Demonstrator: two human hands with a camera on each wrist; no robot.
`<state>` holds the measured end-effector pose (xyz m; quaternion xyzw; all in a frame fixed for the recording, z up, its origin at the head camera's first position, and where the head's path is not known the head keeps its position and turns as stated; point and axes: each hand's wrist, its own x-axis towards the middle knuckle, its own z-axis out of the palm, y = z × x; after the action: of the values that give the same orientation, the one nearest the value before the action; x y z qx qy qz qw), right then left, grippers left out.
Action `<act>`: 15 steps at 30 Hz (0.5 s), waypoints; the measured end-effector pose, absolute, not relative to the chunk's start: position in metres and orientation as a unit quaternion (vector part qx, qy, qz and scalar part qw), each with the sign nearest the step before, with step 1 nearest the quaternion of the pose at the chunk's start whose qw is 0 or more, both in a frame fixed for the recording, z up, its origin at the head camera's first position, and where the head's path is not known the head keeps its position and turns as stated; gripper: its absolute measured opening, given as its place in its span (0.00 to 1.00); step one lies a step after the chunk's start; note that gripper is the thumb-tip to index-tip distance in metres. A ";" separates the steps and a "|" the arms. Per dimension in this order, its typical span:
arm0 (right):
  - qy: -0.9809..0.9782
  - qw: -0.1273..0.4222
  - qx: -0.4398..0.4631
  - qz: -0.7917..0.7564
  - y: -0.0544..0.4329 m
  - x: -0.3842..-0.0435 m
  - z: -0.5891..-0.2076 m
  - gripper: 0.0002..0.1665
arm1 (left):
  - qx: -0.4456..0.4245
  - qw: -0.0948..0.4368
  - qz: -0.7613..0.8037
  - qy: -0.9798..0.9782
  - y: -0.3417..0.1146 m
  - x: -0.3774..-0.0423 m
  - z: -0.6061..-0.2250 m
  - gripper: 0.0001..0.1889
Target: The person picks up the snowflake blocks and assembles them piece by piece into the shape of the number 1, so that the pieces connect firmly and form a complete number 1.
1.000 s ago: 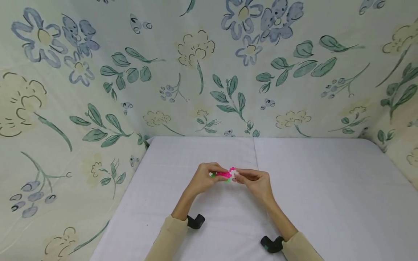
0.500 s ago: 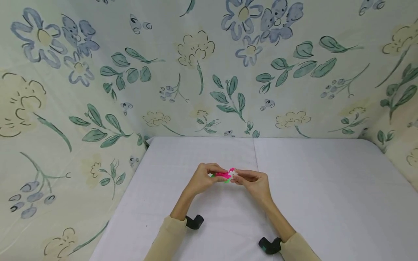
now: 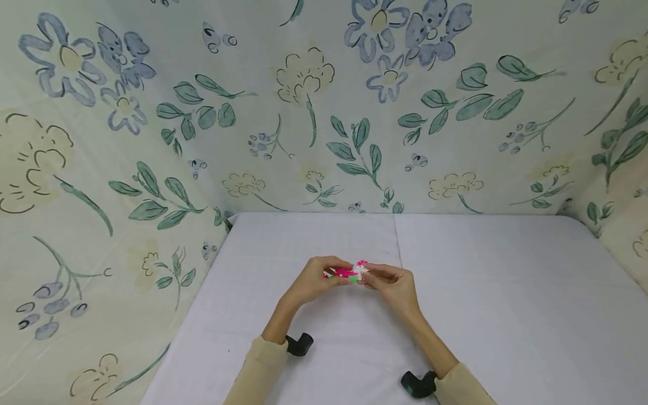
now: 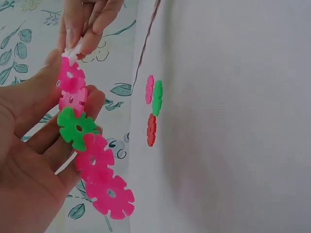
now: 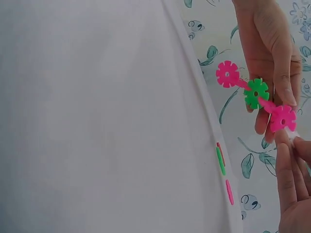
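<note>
A chain of flower-shaped plastic discs (image 3: 344, 273), pink with a green disc (image 4: 77, 128) among them, lies across the fingers of my left hand (image 3: 315, 279). That hand's thumb and fingers hold the chain near its upper end. Thumb and fingertips of my right hand (image 3: 397, 286) pinch a white disc (image 4: 72, 53) against the pink disc (image 5: 283, 119) at the end. The white disc touches the pink one, but fingers partly cover it, so how far they interlock cannot be told. Both hands are raised above the table.
On the white-covered table (image 3: 506, 292) lie several loose discs, seen in the wrist views: a pink disc (image 4: 149, 90), a green disc (image 4: 157, 98) and a red disc (image 4: 151, 130). Floral cloth (image 3: 304, 157) hangs behind and at the sides.
My right hand has shifted slightly left, towards my left hand, which has dipped a little. The chain has turned slightly between them, and both hands keep their hold.
</note>
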<state>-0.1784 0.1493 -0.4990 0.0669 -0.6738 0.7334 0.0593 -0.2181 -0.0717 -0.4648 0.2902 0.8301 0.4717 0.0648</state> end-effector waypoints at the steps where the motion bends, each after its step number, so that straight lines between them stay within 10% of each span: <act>1: -0.675 0.058 0.054 0.734 0.149 -0.178 -0.499 0.17 | 0.293 0.057 0.467 0.832 -0.070 -0.218 -0.465 0.19; 15: -0.645 -0.014 -0.064 0.761 0.142 -0.176 -0.490 0.21 | 0.295 -0.027 0.469 0.832 -0.050 -0.213 -0.476 0.20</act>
<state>-0.1759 0.1424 -0.4903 -0.0639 -0.6451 0.7613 -0.0138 -0.2126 -0.0500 -0.4756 0.2946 0.8324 0.4686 -0.0274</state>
